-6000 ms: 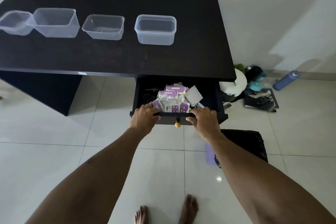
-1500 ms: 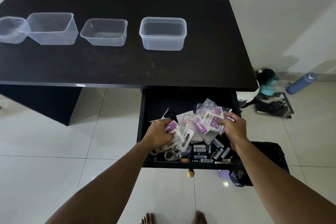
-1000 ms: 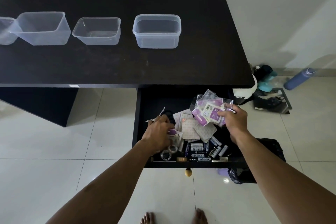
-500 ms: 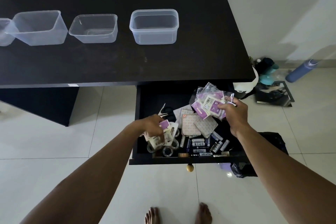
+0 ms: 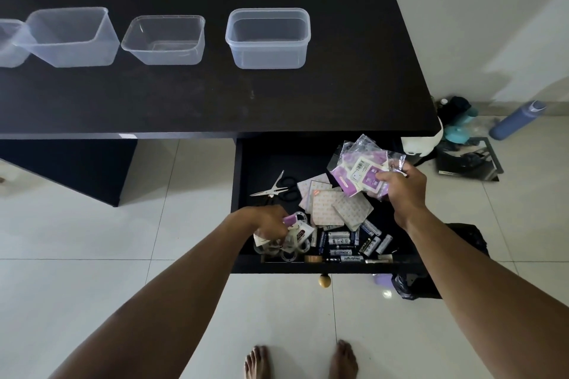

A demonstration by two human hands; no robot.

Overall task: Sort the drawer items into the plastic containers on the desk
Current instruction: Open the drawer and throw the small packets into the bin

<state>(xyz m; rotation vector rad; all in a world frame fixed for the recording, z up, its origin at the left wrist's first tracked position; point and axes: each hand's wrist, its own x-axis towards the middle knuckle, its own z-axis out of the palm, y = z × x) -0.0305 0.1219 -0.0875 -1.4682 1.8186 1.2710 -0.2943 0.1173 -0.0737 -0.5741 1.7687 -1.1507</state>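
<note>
The open drawer (image 5: 240,194) under the black desk (image 5: 184,95) holds scissors (image 5: 274,189), sticker sheets (image 5: 332,206), batteries (image 5: 354,243) and tape rolls (image 5: 289,248). My right hand (image 5: 403,191) grips a bunch of purple-and-white packets (image 5: 360,169) above the drawer's back right. My left hand (image 5: 268,223) pinches more purple-and-white packets (image 5: 295,226) at the drawer's front left. Several clear plastic containers stand in a row on the desk: a round-cornered tub (image 5: 268,38), a shallow one (image 5: 164,40), a larger one (image 5: 69,37) and one cut off at the left edge (image 5: 9,43).
A wooden knob (image 5: 324,280) sticks out of the drawer front. A black bag (image 5: 431,283) lies on the tiled floor below my right arm. A blue bottle (image 5: 517,120) and other clutter (image 5: 462,148) sit by the wall to the right. My bare feet (image 5: 300,361) show at the bottom.
The drawer has been pulled open since the earliest frame. My right hand lifted its bunch of packets a little. My left hand gathered packets at the front left.
</note>
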